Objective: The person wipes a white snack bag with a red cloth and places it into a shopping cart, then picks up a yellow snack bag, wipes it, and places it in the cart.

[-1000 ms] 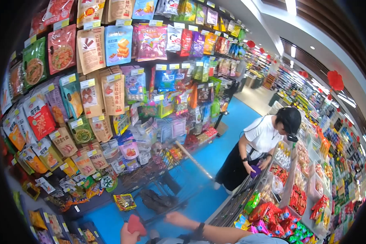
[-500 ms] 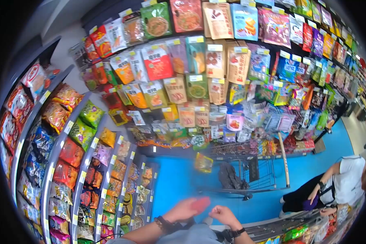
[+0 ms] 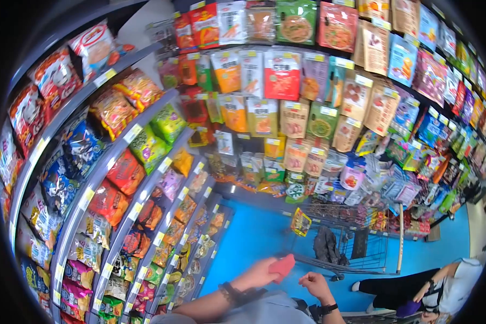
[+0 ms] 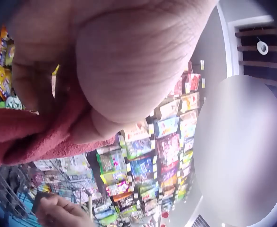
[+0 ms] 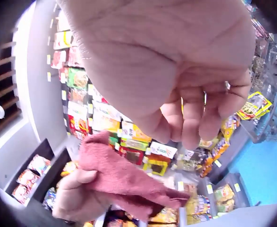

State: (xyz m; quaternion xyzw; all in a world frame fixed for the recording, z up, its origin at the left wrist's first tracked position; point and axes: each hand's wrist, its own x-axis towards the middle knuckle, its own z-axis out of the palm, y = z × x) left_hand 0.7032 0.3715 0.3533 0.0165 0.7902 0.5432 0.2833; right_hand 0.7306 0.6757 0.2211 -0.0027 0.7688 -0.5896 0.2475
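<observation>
A folded red cloth (image 3: pixel 282 267) is held in my left hand (image 3: pixel 259 274), low in the head view. The left wrist view shows the cloth (image 4: pixel 39 137) gripped between thumb and fingers, its folds hanging out to the side. My right hand (image 3: pixel 317 285) is a short way to the right of the cloth, apart from it. In the right wrist view its fingers (image 5: pixel 191 125) hang loosely curled with nothing in them, and the cloth (image 5: pixel 124 177) droops beyond them.
A wire shopping cart (image 3: pixel 380 256) with a dark bag (image 3: pixel 326 245) and a yellow packet (image 3: pixel 301 222) stands ahead. Snack shelves (image 3: pixel 127 132) rise at left; hanging packets (image 3: pixel 282 75) cover the wall ahead. A person in white (image 3: pixel 459 283) is at right.
The head view has swung left, bringing the snack shelves in and shifting the cart and the other person rightward. My left hand keeps its hold on the red cloth.
</observation>
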